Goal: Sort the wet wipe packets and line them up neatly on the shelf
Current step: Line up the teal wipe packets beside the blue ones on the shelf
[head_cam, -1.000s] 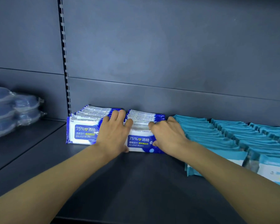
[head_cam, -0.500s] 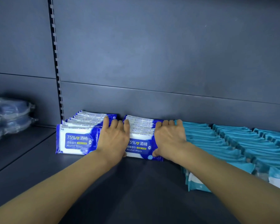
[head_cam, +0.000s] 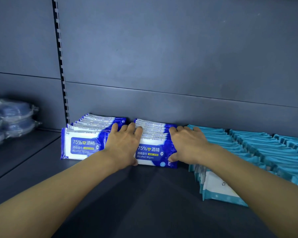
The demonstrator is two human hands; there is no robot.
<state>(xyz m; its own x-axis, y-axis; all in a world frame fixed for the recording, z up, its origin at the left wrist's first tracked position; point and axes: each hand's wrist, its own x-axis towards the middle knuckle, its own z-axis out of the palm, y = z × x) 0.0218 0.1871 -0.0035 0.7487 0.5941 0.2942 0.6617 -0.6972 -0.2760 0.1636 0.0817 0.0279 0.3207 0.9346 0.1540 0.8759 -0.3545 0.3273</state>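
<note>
Left hand (head_cam: 123,145) rests with straight fingers between the two blue-packet rows on the shelf (head_cam: 144,194): left row (head_cam: 83,145), then middle row (head_cam: 153,152). Right hand (head_cam: 187,145) presses flat on that row's right end. Teal rows (head_cam: 248,148) look mostly lined up; the nearest teal packets (head_cam: 217,188) lean, likely needing straightening.

A dark grey shelf board (head_cam: 153,200) ran beneath a matching grey back panel (head_cam: 179,57). Left of that panel stood a slotted black upright (head_cam: 59,54), with another grey panel (head_cam: 21,40) beyond it.
</note>
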